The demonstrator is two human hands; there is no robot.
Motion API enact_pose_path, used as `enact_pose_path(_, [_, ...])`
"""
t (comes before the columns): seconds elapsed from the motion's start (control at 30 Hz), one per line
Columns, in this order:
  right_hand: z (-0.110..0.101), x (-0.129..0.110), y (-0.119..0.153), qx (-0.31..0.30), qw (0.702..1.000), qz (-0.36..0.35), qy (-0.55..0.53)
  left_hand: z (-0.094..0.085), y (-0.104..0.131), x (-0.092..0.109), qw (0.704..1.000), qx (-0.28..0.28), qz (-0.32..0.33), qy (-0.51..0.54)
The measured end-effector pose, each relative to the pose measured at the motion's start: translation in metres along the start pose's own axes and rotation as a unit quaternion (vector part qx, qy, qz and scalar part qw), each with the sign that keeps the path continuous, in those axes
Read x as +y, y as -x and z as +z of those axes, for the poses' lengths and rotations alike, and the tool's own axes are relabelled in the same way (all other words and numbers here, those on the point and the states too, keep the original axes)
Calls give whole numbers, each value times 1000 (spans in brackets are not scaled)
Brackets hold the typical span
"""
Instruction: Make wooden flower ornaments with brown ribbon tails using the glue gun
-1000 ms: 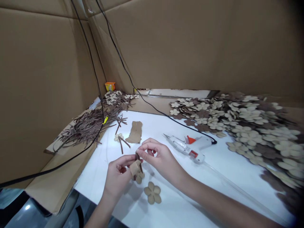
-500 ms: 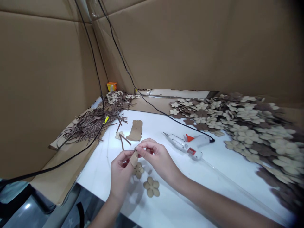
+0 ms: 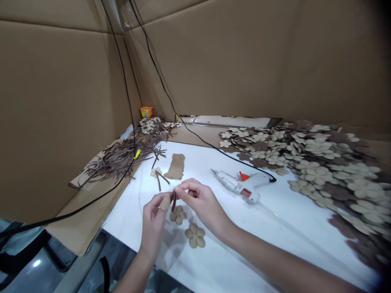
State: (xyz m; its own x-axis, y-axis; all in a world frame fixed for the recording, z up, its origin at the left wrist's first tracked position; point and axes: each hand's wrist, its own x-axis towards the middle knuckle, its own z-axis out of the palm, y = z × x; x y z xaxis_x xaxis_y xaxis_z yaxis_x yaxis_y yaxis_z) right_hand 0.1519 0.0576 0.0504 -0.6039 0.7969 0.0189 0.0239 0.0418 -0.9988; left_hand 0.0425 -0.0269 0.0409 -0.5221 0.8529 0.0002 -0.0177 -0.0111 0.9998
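Observation:
My right hand point(image 3: 200, 199) pinches the top of a folded dark brown strip point(image 3: 174, 201) between thumb and fingertips. From the other side my left hand point(image 3: 152, 217) has its fingertips closed at the strip's upper part. A beige covering point(image 3: 165, 203) sits over the left thumb tip. Below the strip's hanging ends, a beige felt flower point(image 3: 178, 215) lies on the white board point(image 3: 214, 260). Another beige flower point(image 3: 194, 235) lies nearer to me. Ahead of my hands are a torn cardboard piece point(image 3: 175, 166) and a small pale flower point(image 3: 156, 171) with brown strips.
A white glue gun point(image 3: 235, 185) with a red trigger lies to the right, its black cord point(image 3: 195, 136) running up and back. Heaped flowers point(image 3: 320, 171) cover the right side. Brown strips point(image 3: 119, 160) are piled at left. Cardboard walls point(image 3: 244, 61) stand behind.
My left thumb has drawn back left from the fingertips, and the brown strip now shows between my hands. My right hand has barely moved. The view has shifted slightly.

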Motion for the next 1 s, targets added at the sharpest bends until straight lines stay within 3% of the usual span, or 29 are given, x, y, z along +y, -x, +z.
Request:
enact_pose_path(0.2, [0,-1,0,-3,1000,-6,12,-8,-5,-4,999,13,8,-32])
enact_pose_path(0.57, [-1,-4,-1,0,999,-23,42,-11,-12,13,992,-49,22,-113])
enact_pose_path(1.0, [-5,0,-3,-1,993,-36,109,-8,-17,10,988,-62,-19,-142])
